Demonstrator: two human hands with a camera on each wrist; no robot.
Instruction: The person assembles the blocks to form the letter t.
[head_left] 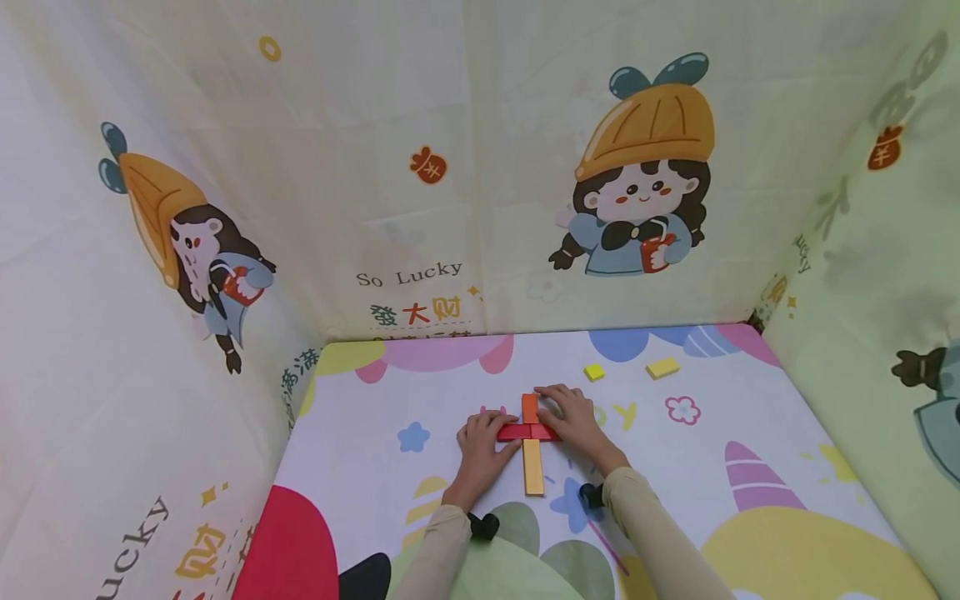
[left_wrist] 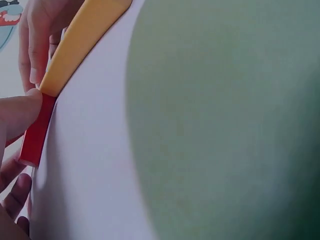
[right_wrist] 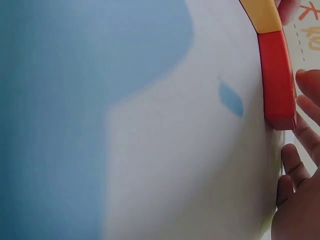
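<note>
Four-armed and flat, a cross of blocks lies on the table. A red block (head_left: 513, 432) and another red block (right_wrist: 277, 77) form its side arms, with an orange block (head_left: 530, 407) at the far end and a long yellow block (head_left: 533, 468) at the near end. My left hand (head_left: 480, 454) holds the left red block, its thumb (left_wrist: 22, 111) on the near side and fingers round the far side. With index finger and thumb, my right hand (head_left: 577, 421) pinches the orange block from its far end and right side, just beyond the right red block.
A small bright yellow block (head_left: 594, 372) and a pale yellow block (head_left: 663, 368) lie at the back right of the printed table cover (head_left: 360, 467). Printed cloth walls (head_left: 510, 167) rise behind the table and on both sides.
</note>
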